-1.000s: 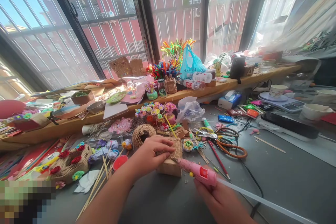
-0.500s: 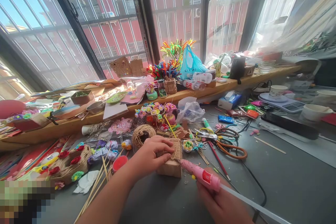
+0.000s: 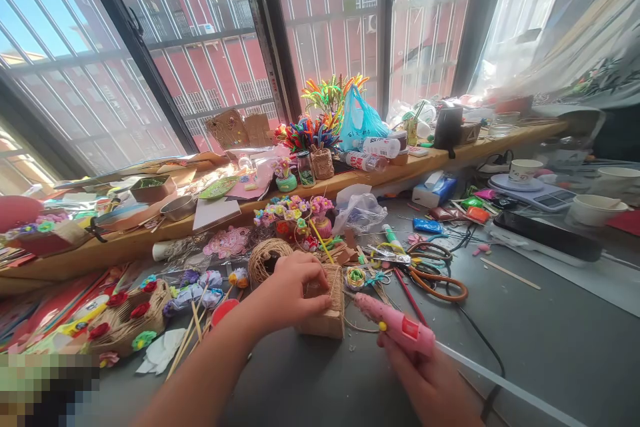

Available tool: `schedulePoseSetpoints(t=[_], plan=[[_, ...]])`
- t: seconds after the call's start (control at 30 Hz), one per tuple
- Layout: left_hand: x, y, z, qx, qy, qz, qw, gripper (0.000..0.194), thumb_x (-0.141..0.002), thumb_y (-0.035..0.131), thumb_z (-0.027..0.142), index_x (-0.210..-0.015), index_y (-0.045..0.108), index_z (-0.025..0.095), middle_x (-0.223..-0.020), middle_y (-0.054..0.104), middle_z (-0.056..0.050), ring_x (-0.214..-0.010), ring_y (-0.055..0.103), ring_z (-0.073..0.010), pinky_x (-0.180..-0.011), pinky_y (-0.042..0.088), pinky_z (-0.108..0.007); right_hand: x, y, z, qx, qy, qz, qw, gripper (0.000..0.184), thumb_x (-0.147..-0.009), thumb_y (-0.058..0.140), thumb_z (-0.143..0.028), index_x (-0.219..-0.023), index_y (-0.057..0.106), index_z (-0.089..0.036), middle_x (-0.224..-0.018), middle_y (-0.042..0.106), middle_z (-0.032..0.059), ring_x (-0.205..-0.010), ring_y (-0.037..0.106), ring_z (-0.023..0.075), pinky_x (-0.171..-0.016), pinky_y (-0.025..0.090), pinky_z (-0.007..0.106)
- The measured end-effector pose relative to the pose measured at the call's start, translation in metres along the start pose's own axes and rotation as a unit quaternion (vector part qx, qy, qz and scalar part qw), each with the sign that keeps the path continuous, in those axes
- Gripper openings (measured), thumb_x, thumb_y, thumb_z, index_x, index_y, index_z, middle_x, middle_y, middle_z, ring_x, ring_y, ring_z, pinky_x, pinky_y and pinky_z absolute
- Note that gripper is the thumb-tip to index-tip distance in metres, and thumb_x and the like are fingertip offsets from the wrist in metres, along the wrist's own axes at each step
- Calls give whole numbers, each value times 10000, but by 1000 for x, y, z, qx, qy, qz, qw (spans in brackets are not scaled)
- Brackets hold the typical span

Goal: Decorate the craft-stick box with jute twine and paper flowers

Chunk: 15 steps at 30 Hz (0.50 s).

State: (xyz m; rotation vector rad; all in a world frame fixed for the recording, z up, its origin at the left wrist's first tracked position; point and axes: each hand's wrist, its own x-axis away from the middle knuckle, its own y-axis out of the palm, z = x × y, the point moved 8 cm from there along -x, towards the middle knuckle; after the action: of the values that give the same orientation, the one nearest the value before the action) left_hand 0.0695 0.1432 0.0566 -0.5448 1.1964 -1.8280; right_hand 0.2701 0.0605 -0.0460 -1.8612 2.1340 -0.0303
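A small cardboard box (image 3: pixel 319 325), partly wrapped in twine (image 3: pixel 337 283), sits on the grey table in front of me. My left hand (image 3: pixel 294 285) lies over its top with bent fingers gripping it; the fingertips hide part of the surface. My right hand (image 3: pixel 425 373) is wrapped round a pink hot glue gun (image 3: pixel 395 323). Its nozzle points at the box's right side, a small gap away. A long whitish glue stick (image 3: pixel 500 380) runs out of the gun's back. Behind my left hand rests a roll of twine (image 3: pixel 260 260), and a loose strand curves right of the box.
Scissors (image 3: pixel 440 283), a red pencil (image 3: pixel 410 297) and a rolled paper flower (image 3: pixel 355 277) lie to the right. Thin wooden sticks (image 3: pixel 183 347) and a twine-covered piece with red flowers (image 3: pixel 127 320) are at left. A phone (image 3: pixel 547 237) lies far right. A cluttered wooden ledge (image 3: pixel 280 195) runs behind.
The glue gun has drawn back to the right, its nozzle now apart from the box. My left fingers have curled more over the box's top. A loose twine strand shows beside it.
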Motion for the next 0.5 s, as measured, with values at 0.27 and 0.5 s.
schedulePoseSetpoints(t=[0.27,0.5], plan=[[-8,-9,-5,55,-31,-45,997,289,-1000,584,437,-949,806,259,-1034,795,-33,-999,707,-250,-863,526,-332,2,0,33,-68,118,20,990,450,-911,632,-628,-849,763,-201,-561,567,-8,-527,558,191,-500,471,276],[11,-38,-39,98,-118,142,978,417,-1028,518,517,-936,791,216,-960,807,-59,-924,729,-261,-822,545,-359,2,5,43,-130,136,40,981,456,-882,666,-630,-878,768,-185,-554,531,-25,-517,519,175,-481,424,271]])
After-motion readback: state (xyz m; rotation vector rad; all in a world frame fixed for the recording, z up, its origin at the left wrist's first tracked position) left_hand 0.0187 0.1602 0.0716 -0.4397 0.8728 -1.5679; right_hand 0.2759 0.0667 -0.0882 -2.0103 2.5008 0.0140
